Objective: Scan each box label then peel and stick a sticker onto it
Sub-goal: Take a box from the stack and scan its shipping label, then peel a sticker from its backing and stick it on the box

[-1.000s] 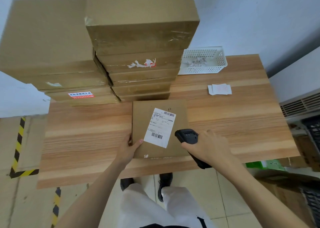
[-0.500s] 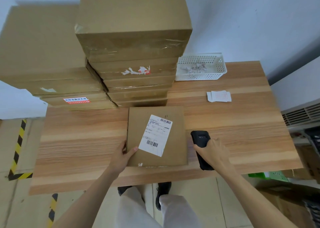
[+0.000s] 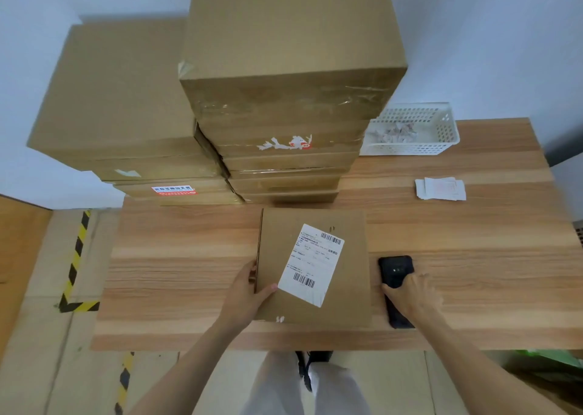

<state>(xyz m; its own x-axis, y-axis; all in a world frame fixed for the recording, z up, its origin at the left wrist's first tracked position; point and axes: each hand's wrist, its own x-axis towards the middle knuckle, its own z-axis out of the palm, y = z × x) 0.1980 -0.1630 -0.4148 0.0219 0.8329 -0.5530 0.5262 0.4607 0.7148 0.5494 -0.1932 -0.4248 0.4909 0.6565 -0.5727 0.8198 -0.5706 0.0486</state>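
Note:
A flat cardboard box point(image 3: 284, 241) lies on the wooden table point(image 3: 183, 275) in front of me, with a white barcoded shipping label point(image 3: 310, 264) stuck askew on its top. My left hand point(image 3: 243, 294) grips the box's left edge, thumb on top near the label's lower corner. A black handheld scanner point(image 3: 396, 271) lies flat on the table just right of the box. My right hand point(image 3: 413, 298) rests on the scanner's near half, fingers spread and fairly straight. A small pile of white sticker sheets point(image 3: 440, 189) lies at the table's far right.
Two tall stacks of cardboard boxes point(image 3: 284, 67) point(image 3: 120, 99) fill the back left and centre of the table. A white plastic basket point(image 3: 441, 144) holding paper scraps stands at the back right. Yellow-black floor tape point(image 3: 75, 256) marks the floor to the left.
My right hand has carried the scanner from over the box's right edge to the table beside the box and laid it flat. My left hand has kept its grip.

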